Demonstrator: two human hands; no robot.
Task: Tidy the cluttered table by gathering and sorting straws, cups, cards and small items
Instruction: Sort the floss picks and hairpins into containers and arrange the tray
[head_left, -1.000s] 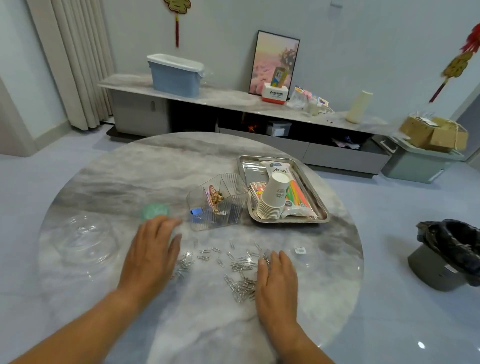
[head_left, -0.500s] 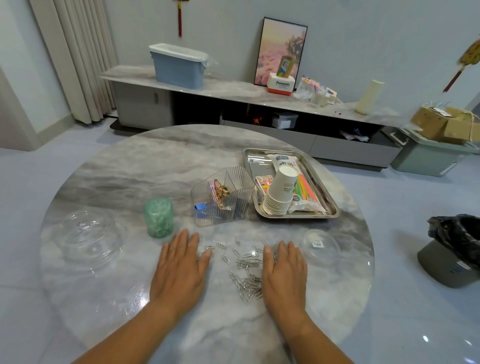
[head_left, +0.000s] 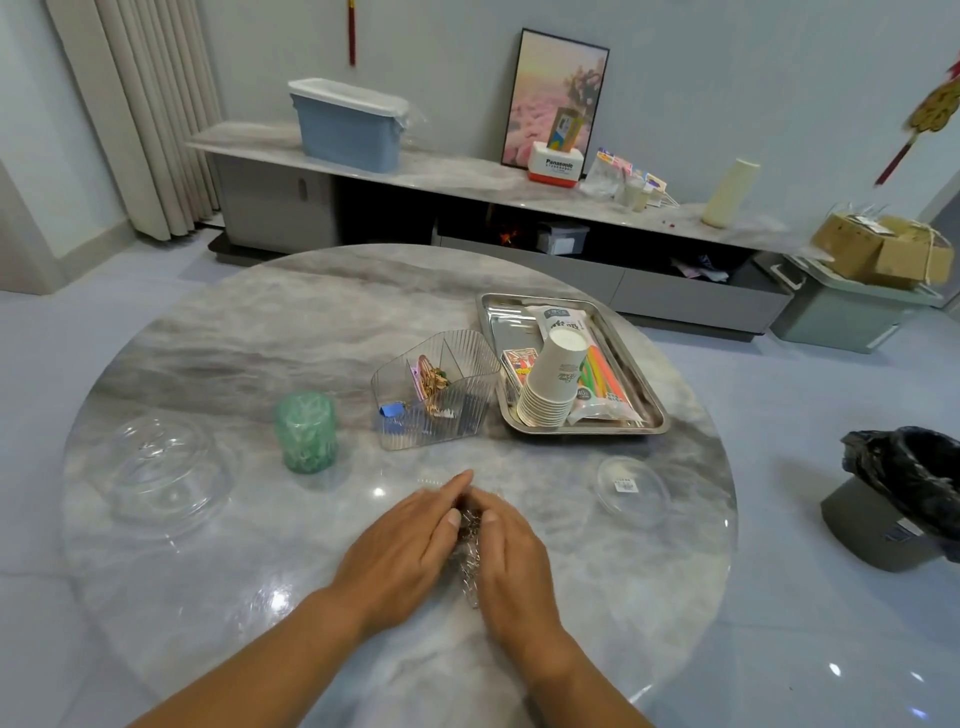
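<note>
My left hand (head_left: 410, 540) and my right hand (head_left: 511, 545) lie side by side on the round marble table (head_left: 291, 332), fingers straight, pressing a heap of silver paper clips (head_left: 469, 551) between them. Most of the heap is hidden under the palms. Beyond the hands stands a clear divided organiser (head_left: 434, 397) holding gold clips and a blue binder clip. A metal tray (head_left: 649, 415) at the right carries a stack of paper cups (head_left: 553, 384), coloured straws (head_left: 602, 376) in a packet and a card pack (head_left: 517, 364).
A green patterned cup (head_left: 305, 432) stands left of the organiser. A clear domed lid (head_left: 156, 467) lies at the table's left, a small clear round lid (head_left: 631, 486) at the right. A bin with a black bag (head_left: 904, 493) stands on the floor to the right.
Both hands have slid together from either side, sweeping the scattered paper clips into one heap between them.
</note>
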